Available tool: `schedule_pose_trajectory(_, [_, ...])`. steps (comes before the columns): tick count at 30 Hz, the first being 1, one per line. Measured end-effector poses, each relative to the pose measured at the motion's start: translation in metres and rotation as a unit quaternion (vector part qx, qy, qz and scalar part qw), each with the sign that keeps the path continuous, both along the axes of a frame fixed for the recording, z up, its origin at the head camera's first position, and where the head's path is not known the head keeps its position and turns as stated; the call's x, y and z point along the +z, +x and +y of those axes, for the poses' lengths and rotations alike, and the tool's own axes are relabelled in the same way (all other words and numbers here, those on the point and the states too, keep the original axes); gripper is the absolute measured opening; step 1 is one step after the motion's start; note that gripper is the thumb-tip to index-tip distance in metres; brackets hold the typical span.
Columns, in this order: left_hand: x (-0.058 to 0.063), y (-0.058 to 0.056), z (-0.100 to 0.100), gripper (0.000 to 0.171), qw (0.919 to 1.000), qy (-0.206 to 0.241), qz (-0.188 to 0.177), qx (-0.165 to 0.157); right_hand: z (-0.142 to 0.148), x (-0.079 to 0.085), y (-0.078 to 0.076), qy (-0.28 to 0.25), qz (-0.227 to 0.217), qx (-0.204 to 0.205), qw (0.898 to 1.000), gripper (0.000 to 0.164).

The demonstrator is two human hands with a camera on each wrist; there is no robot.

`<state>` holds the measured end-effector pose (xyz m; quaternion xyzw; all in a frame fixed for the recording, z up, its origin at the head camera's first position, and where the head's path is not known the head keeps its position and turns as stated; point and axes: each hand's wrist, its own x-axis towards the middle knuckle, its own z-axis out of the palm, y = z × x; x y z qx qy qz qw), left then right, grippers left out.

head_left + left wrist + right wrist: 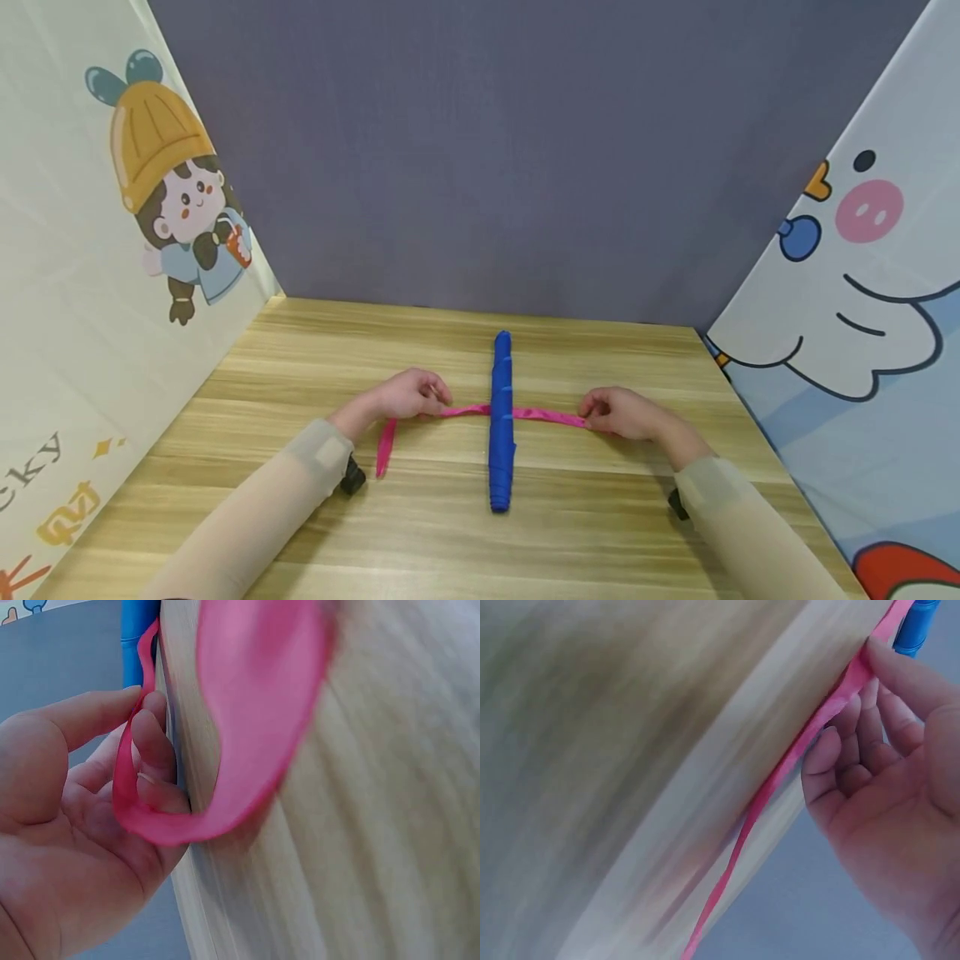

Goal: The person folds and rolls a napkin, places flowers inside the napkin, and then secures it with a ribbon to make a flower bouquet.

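Observation:
A blue folded umbrella-like roll (501, 433), long and wrapped tight, lies upright in the head view at the table's middle. Crossing it near its midpoint is a pink ribbon (551, 416), stretched out to both sides. My left hand (411, 395) pinches the ribbon left of the roll between thumb and finger; its loose end hangs past the palm in the left wrist view. On the other side, my right hand (621, 412) pinches the ribbon too, and a thin tail runs on below the fingers in the right wrist view. The ribbon's stretch at the roll is partly hidden.
The wooden table (420, 542) ends at a grey-purple back panel (480, 167). A white printed panel (67, 250) stands on the left, and another cartoon panel (825, 333) on the right. Dark wrist devices sit under both sleeves.

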<state>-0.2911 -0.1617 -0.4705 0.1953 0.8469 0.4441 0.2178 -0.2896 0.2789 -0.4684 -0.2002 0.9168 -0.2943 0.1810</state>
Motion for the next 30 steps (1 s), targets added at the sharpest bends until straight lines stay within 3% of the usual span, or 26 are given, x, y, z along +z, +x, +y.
schedule_pose_trajectory(11, [0.002, -0.004, -0.008, 0.019, 0.9996, 0.027, 0.001, 0.013, 0.014, -0.002, -0.003, -0.052, 0.01, -0.021, 0.998, 0.01])
schedule_pose_trajectory(20, [0.007, -0.007, -0.025, 0.019, 0.9975, 0.03, 0.025, 0.059, 0.052, 0.006, -0.001, -0.098, -0.027, -0.053, 0.993, 0.027])
schedule_pose_trajectory(30, [0.013, -0.005, -0.038, 0.023, 0.9941, 0.031, 0.023, 0.101, 0.085, 0.016, 0.006, -0.102, -0.04, -0.051, 0.993, 0.029])
